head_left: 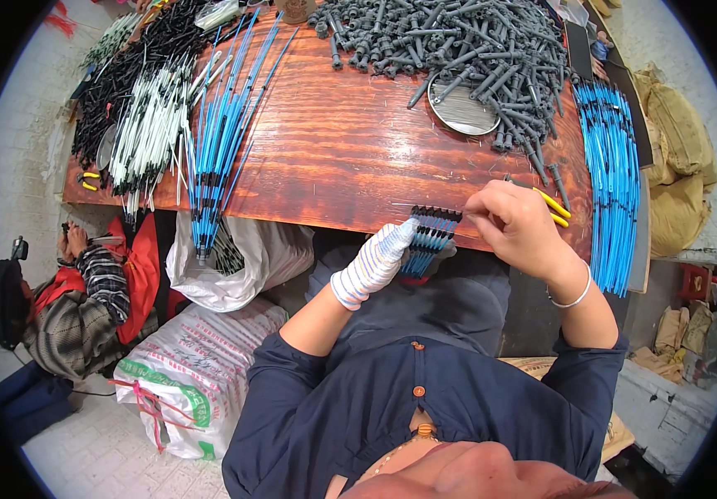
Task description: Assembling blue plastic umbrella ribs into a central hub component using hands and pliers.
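My left hand (372, 264), in a striped white knit glove, is closed around a small bundle of blue rods with black fittings (431, 237) at the table's front edge. The black ends sit in rows, facing up and away from me. A thin wire-like line sticks out to the left at the top row. My bare right hand (514, 226) is just right of the bundle, thumb and forefinger pinched together. Whatever may be between those fingertips is too small to make out.
Grey plastic parts (450, 37) are heaped at the back, beside a round dish of thin wires (464, 108). Blue rods (609, 187) lie at right, near yellow-handled pliers (552, 208). White rods (155, 116) and more blue rods (219, 141) lie left. A person (76, 308) works at far left.
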{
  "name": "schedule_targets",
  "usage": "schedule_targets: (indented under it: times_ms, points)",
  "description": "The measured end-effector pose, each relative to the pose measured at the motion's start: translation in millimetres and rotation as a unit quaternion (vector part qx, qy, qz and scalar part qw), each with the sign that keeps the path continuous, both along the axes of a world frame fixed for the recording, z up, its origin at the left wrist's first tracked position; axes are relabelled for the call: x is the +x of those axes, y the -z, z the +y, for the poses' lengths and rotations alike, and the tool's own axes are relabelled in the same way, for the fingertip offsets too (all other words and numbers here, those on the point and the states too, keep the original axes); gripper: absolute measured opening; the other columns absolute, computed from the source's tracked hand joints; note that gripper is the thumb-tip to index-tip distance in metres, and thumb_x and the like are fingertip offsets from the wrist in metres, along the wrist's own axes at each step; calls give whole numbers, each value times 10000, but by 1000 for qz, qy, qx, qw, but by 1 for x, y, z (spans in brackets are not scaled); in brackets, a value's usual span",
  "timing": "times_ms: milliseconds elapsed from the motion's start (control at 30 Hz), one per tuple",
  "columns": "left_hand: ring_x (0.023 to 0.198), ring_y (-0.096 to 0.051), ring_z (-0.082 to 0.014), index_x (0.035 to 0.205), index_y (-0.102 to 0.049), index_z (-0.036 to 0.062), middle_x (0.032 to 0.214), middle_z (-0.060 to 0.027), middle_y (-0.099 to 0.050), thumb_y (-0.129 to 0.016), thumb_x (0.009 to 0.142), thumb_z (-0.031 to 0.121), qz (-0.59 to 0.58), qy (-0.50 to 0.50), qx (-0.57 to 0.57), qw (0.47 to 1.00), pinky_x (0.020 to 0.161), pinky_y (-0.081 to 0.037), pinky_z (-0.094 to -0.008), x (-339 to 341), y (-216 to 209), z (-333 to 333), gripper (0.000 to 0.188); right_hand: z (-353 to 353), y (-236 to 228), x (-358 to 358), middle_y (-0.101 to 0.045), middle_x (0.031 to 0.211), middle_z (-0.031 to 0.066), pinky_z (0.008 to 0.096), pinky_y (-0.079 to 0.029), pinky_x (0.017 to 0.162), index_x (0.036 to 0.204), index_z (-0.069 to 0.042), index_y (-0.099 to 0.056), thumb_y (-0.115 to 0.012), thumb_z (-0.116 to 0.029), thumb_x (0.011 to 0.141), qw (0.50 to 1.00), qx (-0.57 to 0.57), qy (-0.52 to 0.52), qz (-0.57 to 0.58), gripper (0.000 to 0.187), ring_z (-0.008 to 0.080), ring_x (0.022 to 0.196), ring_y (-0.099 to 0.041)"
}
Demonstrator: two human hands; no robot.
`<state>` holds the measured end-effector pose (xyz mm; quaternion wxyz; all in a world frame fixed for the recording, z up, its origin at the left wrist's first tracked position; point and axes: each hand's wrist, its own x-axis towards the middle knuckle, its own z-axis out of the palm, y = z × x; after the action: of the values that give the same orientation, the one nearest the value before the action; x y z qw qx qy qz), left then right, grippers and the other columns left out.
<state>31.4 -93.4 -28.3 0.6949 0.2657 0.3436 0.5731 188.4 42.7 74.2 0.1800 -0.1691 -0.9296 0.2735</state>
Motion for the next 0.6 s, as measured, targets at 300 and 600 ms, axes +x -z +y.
schedule_targets:
  times_ms: [300, 600]
  points:
    - [845, -585, -97, 1027, -662, 15, 928, -35, -660, -685, 803, 136, 172, -12, 26, 985, 788, -468, -257, 5, -13, -8, 255, 8, -1, 28, -534, 765, 76, 272, -431, 534, 893, -2, -596, -639, -7, 741, 988, -86, 121, 41, 158, 165, 607, -555]
    - [876, -644, -170, 1004, -670, -6, 938, -102, -688, -654, 775, 38, 224, 23, 176, 958, 828, -488, -288, -6, -105, -39, 234, 0, 67, 56, -508, 1207, 154, 373, -408, 944, 1183, -10, -527, -742, -248, 713, 989, -132, 6, 65, 569, 285, 1116, -510]
